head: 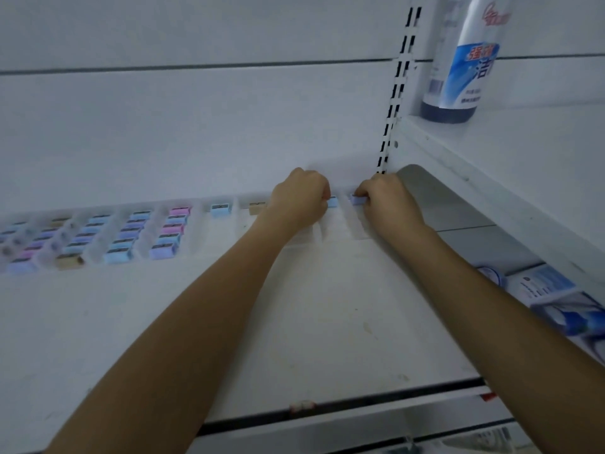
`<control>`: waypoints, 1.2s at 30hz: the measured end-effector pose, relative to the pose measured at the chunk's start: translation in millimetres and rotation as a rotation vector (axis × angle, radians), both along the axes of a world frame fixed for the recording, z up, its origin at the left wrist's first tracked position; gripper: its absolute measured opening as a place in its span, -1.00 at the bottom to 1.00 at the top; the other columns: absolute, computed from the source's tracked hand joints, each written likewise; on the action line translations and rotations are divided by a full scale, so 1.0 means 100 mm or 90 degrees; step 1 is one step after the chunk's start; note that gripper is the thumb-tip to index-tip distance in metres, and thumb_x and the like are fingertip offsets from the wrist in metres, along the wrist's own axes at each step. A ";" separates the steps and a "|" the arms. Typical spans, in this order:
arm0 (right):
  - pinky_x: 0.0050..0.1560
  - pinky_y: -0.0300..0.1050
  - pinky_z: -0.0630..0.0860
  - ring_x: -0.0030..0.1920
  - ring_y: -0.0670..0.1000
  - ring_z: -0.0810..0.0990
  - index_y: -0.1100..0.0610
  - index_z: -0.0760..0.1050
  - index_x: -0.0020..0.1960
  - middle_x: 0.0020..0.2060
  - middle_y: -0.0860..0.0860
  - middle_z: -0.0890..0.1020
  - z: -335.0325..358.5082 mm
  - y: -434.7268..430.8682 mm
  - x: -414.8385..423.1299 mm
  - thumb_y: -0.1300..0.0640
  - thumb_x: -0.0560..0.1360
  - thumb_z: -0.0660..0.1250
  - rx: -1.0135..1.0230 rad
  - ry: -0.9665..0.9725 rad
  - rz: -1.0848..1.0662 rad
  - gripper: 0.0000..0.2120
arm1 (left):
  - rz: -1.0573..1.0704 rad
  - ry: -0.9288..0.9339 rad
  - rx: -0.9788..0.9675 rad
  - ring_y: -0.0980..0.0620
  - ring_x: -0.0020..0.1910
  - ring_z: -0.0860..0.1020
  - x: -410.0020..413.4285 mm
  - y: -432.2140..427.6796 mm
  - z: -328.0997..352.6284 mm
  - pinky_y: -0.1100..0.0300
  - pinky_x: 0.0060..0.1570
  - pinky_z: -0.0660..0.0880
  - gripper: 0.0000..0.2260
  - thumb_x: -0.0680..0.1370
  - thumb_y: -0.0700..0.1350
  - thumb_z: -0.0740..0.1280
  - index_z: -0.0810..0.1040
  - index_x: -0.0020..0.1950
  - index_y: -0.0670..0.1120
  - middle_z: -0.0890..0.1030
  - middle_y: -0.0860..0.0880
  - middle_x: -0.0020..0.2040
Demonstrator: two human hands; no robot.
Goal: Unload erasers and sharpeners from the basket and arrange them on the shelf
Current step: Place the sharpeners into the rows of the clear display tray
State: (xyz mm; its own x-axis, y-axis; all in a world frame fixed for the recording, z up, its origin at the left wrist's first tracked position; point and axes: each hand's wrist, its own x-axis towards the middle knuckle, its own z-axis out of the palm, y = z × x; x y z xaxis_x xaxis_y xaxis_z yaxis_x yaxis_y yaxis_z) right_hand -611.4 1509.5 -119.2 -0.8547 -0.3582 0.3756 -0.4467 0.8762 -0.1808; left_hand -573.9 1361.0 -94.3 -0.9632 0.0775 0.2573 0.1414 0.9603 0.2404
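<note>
- right hand (388,204) is at the back of the white shelf (294,306), fingers curled, pinching a lilac-blue sharpener (357,199)
- left hand (299,198) is just beside it, curled too, with a light blue sharpener (333,202) at its fingertips; can't tell if it's gripping
- rows of sharpeners (131,234) lined up further left: pink, blue, tan
- bottle (458,67) upper right has a blue-white label; 强 and 洁 are readable, the red logo is too blurry
- blue boxes (556,299) lower right, print unreadable

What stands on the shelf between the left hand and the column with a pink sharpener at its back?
In the head view, two single ones: a light blue sharpener, then a tan sharpener right beside the left hand.
</note>
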 end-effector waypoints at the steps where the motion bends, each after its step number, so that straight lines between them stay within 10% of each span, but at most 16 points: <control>1: 0.01 0.01 0.43 0.01 0.21 0.50 0.26 0.59 0.05 -0.05 0.23 0.59 -0.01 0.00 -0.01 0.42 0.48 0.23 -0.006 -0.002 0.008 -0.76 | -0.002 0.002 0.001 -0.05 0.18 0.42 0.00 0.00 0.00 0.06 0.08 0.45 -0.76 0.55 -0.23 0.17 0.58 0.11 -0.12 0.55 -0.07 0.13; 21: -0.01 -0.04 0.38 0.12 0.16 0.48 0.21 0.52 0.20 0.15 0.15 0.54 0.11 0.04 0.22 0.37 0.48 0.13 -0.082 0.053 -0.029 -0.65 | -0.027 0.014 0.009 -0.04 0.16 0.43 0.05 -0.07 0.06 0.12 0.09 0.40 -0.78 0.53 -0.21 0.20 0.55 0.12 -0.12 0.53 -0.06 0.14; 36: 0.09 -0.10 0.40 0.09 0.02 0.50 0.10 0.52 0.17 0.11 0.03 0.57 0.58 -1.46 1.04 0.19 0.53 0.18 0.009 -0.022 0.346 -0.74 | -0.063 0.082 -0.189 -0.03 0.12 0.48 0.92 -1.54 0.93 0.15 -0.03 0.36 -0.78 0.55 -0.14 0.21 0.53 0.16 -0.09 0.56 -0.06 0.12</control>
State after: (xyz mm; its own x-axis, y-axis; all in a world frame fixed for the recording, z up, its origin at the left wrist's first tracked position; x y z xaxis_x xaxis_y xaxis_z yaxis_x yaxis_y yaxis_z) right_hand -507.0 1363.8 -60.8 -0.5563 -0.7572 0.3422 -0.8303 0.5227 -0.1932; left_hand -481.6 1206.8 -1.1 -0.9082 0.2585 0.3293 0.2484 0.9659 -0.0732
